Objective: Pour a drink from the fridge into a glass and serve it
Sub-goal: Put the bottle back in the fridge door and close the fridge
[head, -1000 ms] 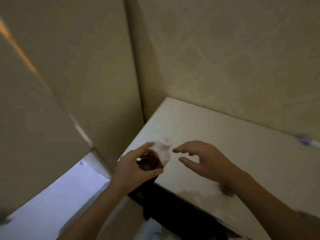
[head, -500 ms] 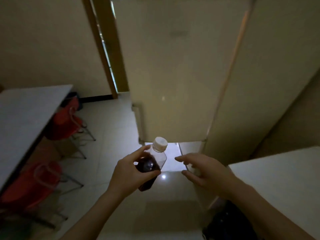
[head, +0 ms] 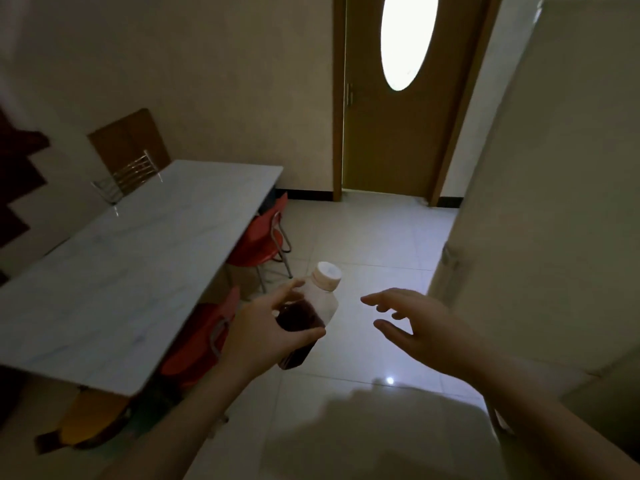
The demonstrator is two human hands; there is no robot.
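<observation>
Left hand: your left hand [head: 258, 337] is wrapped round the bottle, fingers [head: 289, 289] curled over its shoulder and thumb pressed across the front, just below centre frame.
Bottle: the bottle [head: 311, 315] rides in that grip, tilted so the top leans toward the upper right; dark liquid fills the lower body, the upper part is clear.
Cap: the pale screw cap [head: 327, 276] is on, sitting above your fingers.
Right hand: your right hand [head: 419, 327] hovers right of centre, fingers spread and slightly curled, holding nothing, near the bottle and not touching it.
Bench: the long pale marbled bench [head: 114, 265] runs along the left of the frame, well apart from the bottle.
Rack: a wire rack [head: 128, 174] stands at the far end of the bench, upper left, with a brown board leaning behind it.
Chairs: red chairs [head: 259, 244] are tucked along the bench's near edge, one just behind your left hand.
Fridge: the pale fridge [head: 554, 202] fills the right side.
Door: a brown door [head: 388, 133] with a bright oval window is shut at top centre.
Floor: glossy light tiles [head: 363, 237] lie below both hands, with a small glare spot lower centre.
</observation>
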